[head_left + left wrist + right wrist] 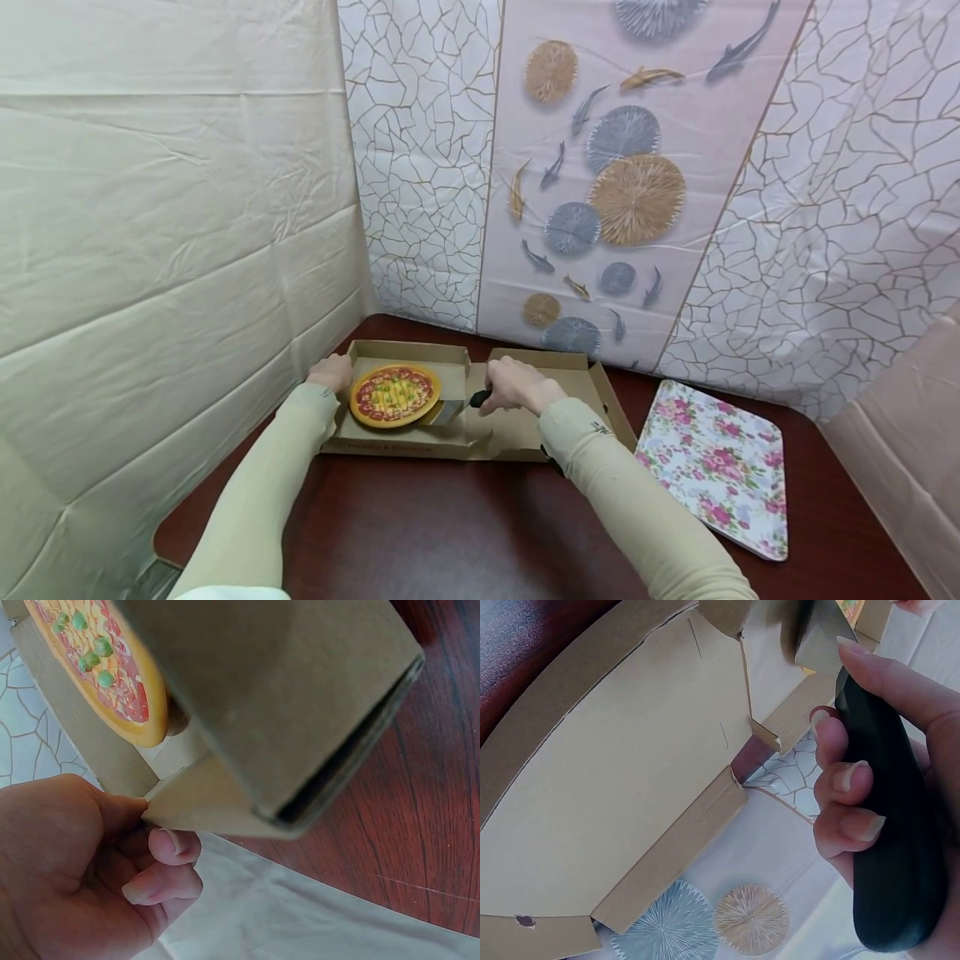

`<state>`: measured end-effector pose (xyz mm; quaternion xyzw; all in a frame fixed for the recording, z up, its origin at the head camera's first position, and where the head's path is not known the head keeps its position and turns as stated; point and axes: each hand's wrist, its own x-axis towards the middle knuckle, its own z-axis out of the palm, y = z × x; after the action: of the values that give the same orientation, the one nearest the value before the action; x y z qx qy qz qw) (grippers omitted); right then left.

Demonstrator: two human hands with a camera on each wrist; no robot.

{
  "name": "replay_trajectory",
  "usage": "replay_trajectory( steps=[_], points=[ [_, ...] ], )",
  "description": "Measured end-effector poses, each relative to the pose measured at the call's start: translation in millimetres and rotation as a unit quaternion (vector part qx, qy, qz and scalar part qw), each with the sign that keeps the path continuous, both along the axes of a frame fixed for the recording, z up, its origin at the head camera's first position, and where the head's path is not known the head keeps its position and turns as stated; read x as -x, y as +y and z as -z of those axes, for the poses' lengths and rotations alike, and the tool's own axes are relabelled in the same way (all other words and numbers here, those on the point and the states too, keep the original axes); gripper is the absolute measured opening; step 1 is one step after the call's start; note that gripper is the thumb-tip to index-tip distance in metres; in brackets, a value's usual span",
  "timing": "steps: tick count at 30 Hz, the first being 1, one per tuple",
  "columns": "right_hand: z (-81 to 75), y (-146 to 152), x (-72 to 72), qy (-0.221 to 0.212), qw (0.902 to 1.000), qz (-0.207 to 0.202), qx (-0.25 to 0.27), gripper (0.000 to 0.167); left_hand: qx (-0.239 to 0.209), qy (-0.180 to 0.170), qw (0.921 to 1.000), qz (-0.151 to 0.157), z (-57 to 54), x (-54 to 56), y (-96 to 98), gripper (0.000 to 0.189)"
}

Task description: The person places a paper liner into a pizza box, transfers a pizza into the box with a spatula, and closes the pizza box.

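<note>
A round toy-like pizza [395, 396] with a raised yellow crust lies in the left half of an open cardboard pizza box [551, 417]. At the box's left side wall, my left hand [330, 373] pinches the cardboard between thumb and fingers; the left wrist view shows the thumb [124, 812] on the edge. My right hand [513, 387] grips the black handle [892, 825] of a pizza server. Its flat metal blade [450, 411] points left, with its front at the pizza's lower right edge, partly hidden by the crust.
The box lid, folded open, lies to the right of the pizza. A floral-patterned board [716, 462] rests on the dark red-brown table [450, 525] further right. Fabric-covered walls [187, 208] stand close behind and on both sides.
</note>
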<state>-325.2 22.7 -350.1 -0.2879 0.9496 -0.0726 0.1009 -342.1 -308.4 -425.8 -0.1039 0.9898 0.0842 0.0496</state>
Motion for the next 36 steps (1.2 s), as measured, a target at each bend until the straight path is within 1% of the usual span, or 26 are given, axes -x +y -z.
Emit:
replay_trajectory(
  steps=[8, 15, 21, 31, 36],
  points=[
    [-1.8, -1.5, -2.5, 0.008, 0.9999, 0.000, -0.007, 0.022, 0.000, 0.002, 1.0000, 0.003, -1.0, -1.0, -0.5, 0.034],
    [-4.1, -4.8, -3.8, 0.013, 0.9999, -0.001, -0.011, 0.021, -0.002, -0.002, 1.0000, 0.005, -6.3, -2.3, -0.1, 0.033],
    [-2.2, -4.9, -4.9, 0.011, 0.9999, 0.006, -0.005, 0.022, -0.002, -0.005, 1.0000, 0.005, -8.4, -3.8, 0.0, 0.033],
    [-1.3, -6.4, -5.9, 0.002, 0.9999, 0.012, -0.002, 0.023, 0.002, -0.002, 1.0000, 0.005, -3.4, -1.0, -0.8, 0.031],
    [0.4, -7.9, -5.7, 0.006, 0.9999, 0.012, -0.003, 0.024, 0.003, -0.001, 1.0000, 0.008, -1.8, 0.0, -1.4, 0.033]
  ],
)
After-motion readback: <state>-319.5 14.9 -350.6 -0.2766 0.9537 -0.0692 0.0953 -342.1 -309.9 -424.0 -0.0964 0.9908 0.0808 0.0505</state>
